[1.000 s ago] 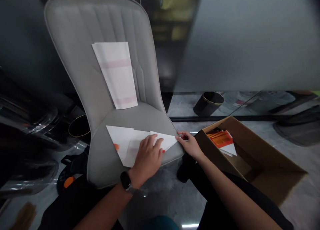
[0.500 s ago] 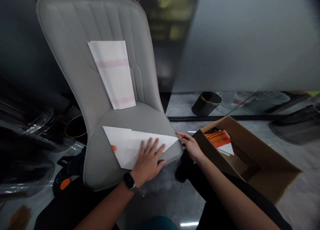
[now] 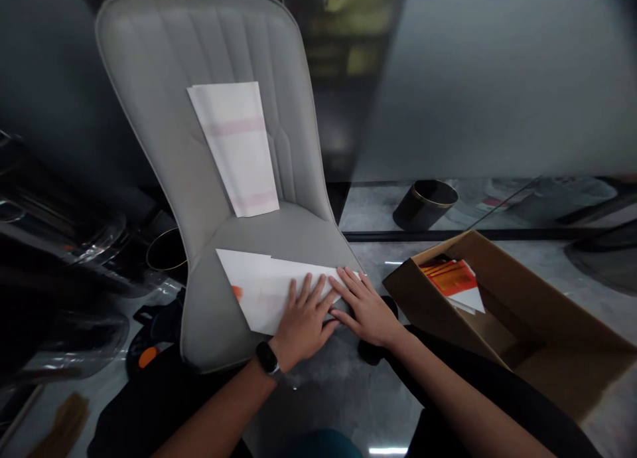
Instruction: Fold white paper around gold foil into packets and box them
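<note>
A folded white paper (image 3: pixel 261 289) with a small orange patch at its left edge lies across the seat of a grey chair (image 3: pixel 213 342). My left hand (image 3: pixel 306 312) rests flat on the paper's right half, fingers spread. Beside it my right hand (image 3: pixel 365 305) lies flat over the pointed right end, its fingers stretched out and hiding the tip. The two hands almost meet at the seat's front right edge. Against the backrest leans a stack of folded white sheets (image 3: pixel 236 146) with faint pink bands.
To the right on the floor stands an open cardboard box (image 3: pixel 537 299) holding several orange-and-white folded papers (image 3: pixel 455 282). Behind it is a black bin (image 3: pixel 424 206) by the glass partition. Another dark bin (image 3: pixel 166 249) and clear plastic-wrapped items (image 3: pixel 74 332) are at the left.
My right hand has moved left from the paper's tip, where its fingers were pinched, and now lies flat on it. My left hand stays on the paper. The view has shifted slightly.
</note>
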### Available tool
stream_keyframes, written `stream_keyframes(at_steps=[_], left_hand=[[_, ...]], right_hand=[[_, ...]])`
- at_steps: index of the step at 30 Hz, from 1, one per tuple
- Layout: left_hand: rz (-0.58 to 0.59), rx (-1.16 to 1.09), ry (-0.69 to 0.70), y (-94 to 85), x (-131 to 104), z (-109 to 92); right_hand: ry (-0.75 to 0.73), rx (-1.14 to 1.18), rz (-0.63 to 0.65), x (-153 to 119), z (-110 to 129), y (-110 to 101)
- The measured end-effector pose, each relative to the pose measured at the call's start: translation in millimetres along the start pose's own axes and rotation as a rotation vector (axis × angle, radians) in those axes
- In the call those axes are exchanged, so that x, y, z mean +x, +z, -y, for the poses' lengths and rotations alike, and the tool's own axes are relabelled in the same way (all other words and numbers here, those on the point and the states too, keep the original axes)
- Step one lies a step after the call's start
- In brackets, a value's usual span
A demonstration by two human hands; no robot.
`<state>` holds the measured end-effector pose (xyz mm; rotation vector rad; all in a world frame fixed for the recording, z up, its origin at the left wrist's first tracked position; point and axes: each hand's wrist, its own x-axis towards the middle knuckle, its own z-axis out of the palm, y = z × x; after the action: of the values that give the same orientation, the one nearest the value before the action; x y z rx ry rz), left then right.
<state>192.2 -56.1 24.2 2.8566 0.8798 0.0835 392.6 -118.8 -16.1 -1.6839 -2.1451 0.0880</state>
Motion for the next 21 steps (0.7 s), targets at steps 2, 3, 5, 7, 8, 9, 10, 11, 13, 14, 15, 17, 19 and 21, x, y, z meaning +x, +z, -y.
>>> stream_keyframes(at_steps=[2, 3, 5, 7, 8, 9, 10, 11, 13, 14, 15, 17, 19, 21], left_hand=[[-0.007, -0.005, -0.002, 1.1, 0.0, 0.7], [-0.012, -0.006, -0.001, 1.8, 0.0, 1.2], [-0.023, -0.005, 0.002, 3.2, 0.0, 2.2], [-0.036, -0.003, 0.003, 3.8, 0.1, 2.8], [-0.042, -0.001, 0.002, 3.6, 0.2, 2.9], [-0.044, 0.001, 0.002, 3.2, 0.3, 2.8], [-0.044, 0.005, 0.001, 2.5, 0.4, 2.8], [-0.042, 0.008, 0.000, 1.6, 0.5, 2.7], [-0.035, 0.014, 0.003, -0.1, 0.8, 2.5], [-0.035, 0.018, 0.005, -0.6, 0.9, 2.5], [-0.038, 0.023, 0.006, -0.8, 0.9, 2.6], [-0.048, 0.033, 0.009, -0.2, 0.8, 2.9], [-0.056, 0.043, 0.012, 1.3, 0.3, 3.3], [-0.062, 0.044, 0.021, 2.8, -0.5, 3.8]], right_hand=[[0.012, -0.014, 0.011, -1.2, -1.6, 4.7], [0.021, -0.021, 0.008, -1.7, -2.5, 6.3], [0.037, -0.036, -0.005, -2.5, -3.1, 7.9], [0.046, -0.052, -0.009, -3.2, -2.1, 8.5], [0.051, -0.060, -0.008, -3.5, -1.3, 8.6], [0.057, -0.067, -0.007, -3.8, -0.4, 8.7], [0.065, -0.074, -0.005, -4.0, 0.5, 8.8], [0.073, -0.080, -0.002, -4.2, 1.3, 8.9], [0.088, -0.088, 0.000, -4.3, 2.6, 8.9], [0.093, -0.088, 0.001, -4.2, 3.1, 8.8], [0.097, -0.087, 0.001, -4.1, 3.6, 8.6], [0.103, -0.081, -0.001, -3.7, 4.4, 7.8], [0.108, -0.074, 0.000, -3.3, 5.2, 6.6], [0.110, -0.073, 0.004, -3.4, 6.0, 5.2]])
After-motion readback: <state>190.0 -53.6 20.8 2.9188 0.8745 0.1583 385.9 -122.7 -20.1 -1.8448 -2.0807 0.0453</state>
